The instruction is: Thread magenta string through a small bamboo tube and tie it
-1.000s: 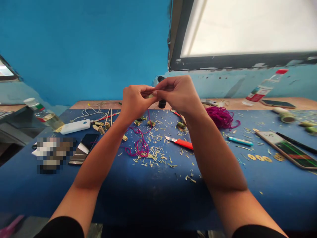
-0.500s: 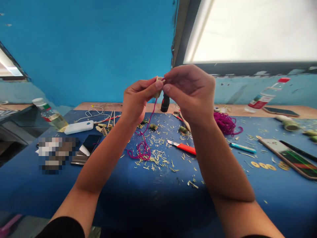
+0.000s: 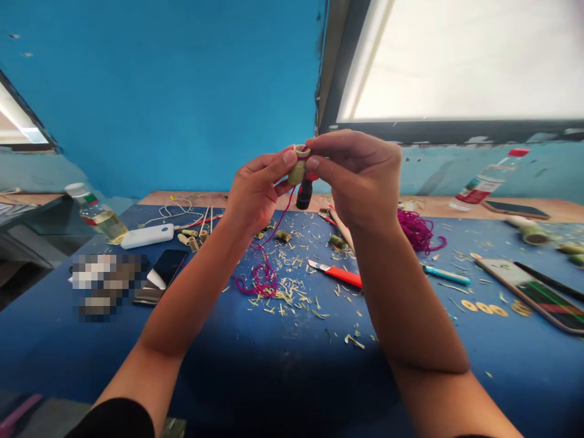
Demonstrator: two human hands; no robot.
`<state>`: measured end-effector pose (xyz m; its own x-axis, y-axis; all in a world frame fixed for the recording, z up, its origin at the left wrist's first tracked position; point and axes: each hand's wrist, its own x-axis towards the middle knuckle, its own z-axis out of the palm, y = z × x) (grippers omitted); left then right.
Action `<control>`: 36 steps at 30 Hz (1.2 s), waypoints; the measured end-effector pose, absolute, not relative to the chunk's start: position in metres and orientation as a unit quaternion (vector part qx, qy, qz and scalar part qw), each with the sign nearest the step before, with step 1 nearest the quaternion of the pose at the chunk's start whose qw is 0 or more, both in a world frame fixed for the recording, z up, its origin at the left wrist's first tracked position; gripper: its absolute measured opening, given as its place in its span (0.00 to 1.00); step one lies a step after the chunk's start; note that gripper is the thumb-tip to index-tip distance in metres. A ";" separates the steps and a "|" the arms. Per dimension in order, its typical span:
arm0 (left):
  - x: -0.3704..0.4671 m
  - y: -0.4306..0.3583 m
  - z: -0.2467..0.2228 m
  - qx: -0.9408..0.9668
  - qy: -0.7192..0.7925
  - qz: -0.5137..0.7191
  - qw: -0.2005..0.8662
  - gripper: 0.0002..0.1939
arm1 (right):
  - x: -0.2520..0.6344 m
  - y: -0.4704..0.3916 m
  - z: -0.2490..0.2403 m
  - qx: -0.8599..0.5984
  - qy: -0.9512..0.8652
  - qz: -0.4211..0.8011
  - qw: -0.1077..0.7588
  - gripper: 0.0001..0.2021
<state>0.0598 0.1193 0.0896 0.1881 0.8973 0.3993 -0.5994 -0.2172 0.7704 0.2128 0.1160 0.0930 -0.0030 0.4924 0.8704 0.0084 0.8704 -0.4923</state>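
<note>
Raised above the table, a short bamboo tube (image 3: 297,173) is upright with its hollow end up. My left hand (image 3: 258,188) grips it from the left between thumb and fingers. Purple yarn (image 3: 283,214) runs round the tube just under the rim and trails down to a loose tangle on the table. At the tube's right side, my right hand (image 3: 365,176) is closed, thumb and fingertips pinching the yarn at the rim. The pinched end is mostly hidden by the fingers. Behind the tube a black object (image 3: 304,193) with a red part is partly covered.
Bamboo shavings (image 3: 292,289) litter the blue table (image 3: 292,377). A red utility knife (image 3: 340,275) lies there with its blade showing. A purple yarn bundle (image 3: 415,231), a teal pen (image 3: 447,274) and a phone (image 3: 533,292) are rightward. Bottles (image 3: 486,179) and a white power bank (image 3: 148,235) stand or lie farther out.
The tube has shifted slightly right and shows more of its side, with the yarn round it now visible. Both hands have moved slightly right and keep their grips.
</note>
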 end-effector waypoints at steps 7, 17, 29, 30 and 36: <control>0.063 0.122 0.088 0.471 0.163 0.627 0.598 0.06 | 0.211 0.117 0.093 -0.179 -0.660 0.190 0.704 0.10; 0.072 0.126 0.079 0.474 0.110 0.701 0.521 0.09 | 0.207 0.121 0.091 -0.178 -0.656 0.218 0.701 0.08; 0.073 0.137 0.074 0.525 0.061 0.712 0.462 0.10 | 0.206 0.128 0.084 -0.176 -0.660 0.168 0.711 0.11; 0.074 0.135 0.074 0.528 0.065 0.713 0.457 0.10 | 0.205 0.128 0.083 -0.178 -0.658 0.157 0.714 0.11; 0.069 0.124 0.083 0.547 0.132 0.676 0.475 0.03 | 0.201 0.123 0.080 -0.217 -0.638 0.116 0.730 0.08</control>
